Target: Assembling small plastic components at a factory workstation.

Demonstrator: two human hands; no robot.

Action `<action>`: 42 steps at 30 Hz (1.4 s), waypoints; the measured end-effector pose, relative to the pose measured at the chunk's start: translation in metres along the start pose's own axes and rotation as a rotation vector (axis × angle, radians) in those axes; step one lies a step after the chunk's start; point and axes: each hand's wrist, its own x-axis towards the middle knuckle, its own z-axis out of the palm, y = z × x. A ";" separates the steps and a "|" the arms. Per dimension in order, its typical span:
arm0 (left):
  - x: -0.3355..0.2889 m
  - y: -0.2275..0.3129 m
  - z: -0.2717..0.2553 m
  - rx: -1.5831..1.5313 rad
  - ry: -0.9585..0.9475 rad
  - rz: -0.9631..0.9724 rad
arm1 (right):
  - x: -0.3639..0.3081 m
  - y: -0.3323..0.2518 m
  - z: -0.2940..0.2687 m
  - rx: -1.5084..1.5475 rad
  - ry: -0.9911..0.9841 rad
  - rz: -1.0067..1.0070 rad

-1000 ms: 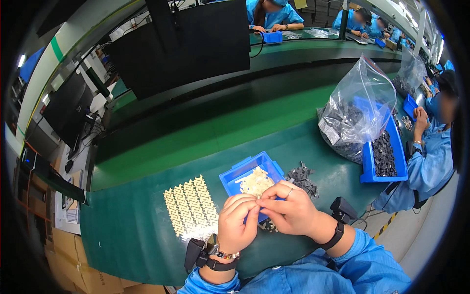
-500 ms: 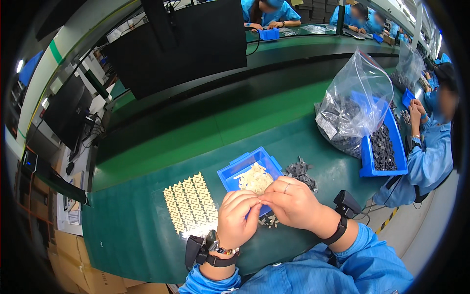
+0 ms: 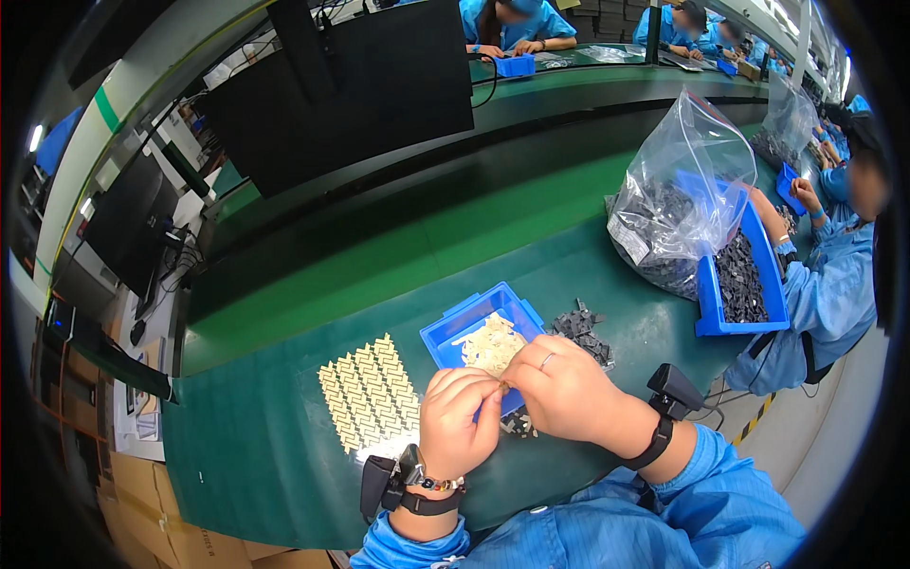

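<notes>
Here come the two hands, meeting in the middle: the left hand (image 3: 461,417) has its thumb and fingers drawn together in a pinch, and the right hand (image 3: 569,394), a ring on one finger, pinches from its own side so that the fingertips meet. Whatever sits between those tips is too small and too covered to make out, so I cannot tell whether a piece is gripped there. Right beyond the fingertips lies the small blue tray (image 3: 439,343), its near corner hidden behind the hands, with a heap of cream pieces (image 3: 493,344) inside. Just left of the left hand, there's the panel of cream parts (image 3: 370,394), set out in neat zigzag rows, its near edge catching a bright glare. Beyond the right hand, close to the tray, sits a loose pile of dark pieces (image 3: 580,329), while small scattered bits (image 3: 519,423) peek out from the gap between the hands, on the green table (image 3: 275,446). Farther off, beyond and to the right of the right hand, stands a large blue bin (image 3: 744,328) full of black parts, a clear bag (image 3: 654,223) of dark pieces leaning beside it, and past that a co-worker (image 3: 829,284) in blue, one arm reaching behind the bin.
</notes>
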 end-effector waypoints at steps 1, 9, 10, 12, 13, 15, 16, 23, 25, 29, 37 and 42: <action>0.000 0.000 0.000 0.000 0.000 0.000 | 0.000 0.002 0.001 0.033 0.057 0.044; -0.003 -0.003 0.000 0.031 0.133 -0.138 | -0.007 0.021 0.001 0.126 0.130 0.190; -0.002 -0.003 0.000 0.029 0.132 -0.138 | -0.006 0.021 0.001 0.124 0.129 0.191; -0.001 -0.004 0.000 0.061 0.099 -0.107 | -0.003 0.018 0.004 0.183 0.171 0.153; -0.001 -0.004 0.000 0.060 0.099 -0.108 | 0.001 0.015 0.003 0.183 0.171 0.153; -0.002 -0.005 0.000 0.102 0.042 -0.093 | 0.007 0.007 -0.003 0.259 0.145 0.132; -0.002 -0.005 -0.001 0.102 0.041 -0.094 | 0.007 0.007 -0.004 0.259 0.144 0.133; -0.001 0.001 0.000 0.155 0.036 -0.099 | 0.001 0.005 -0.004 0.258 -0.014 0.172; -0.001 0.002 0.001 0.146 0.100 -0.118 | 0.000 0.004 -0.003 0.304 -0.004 0.238; -0.001 0.000 0.001 0.118 0.126 -0.049 | 0.001 0.000 -0.001 0.395 0.040 0.306; 0.000 0.000 0.002 0.083 0.071 -0.021 | 0.001 -0.001 0.002 0.426 0.059 0.282; 0.000 0.000 0.002 0.062 0.062 -0.030 | 0.000 0.000 0.002 0.426 0.017 0.249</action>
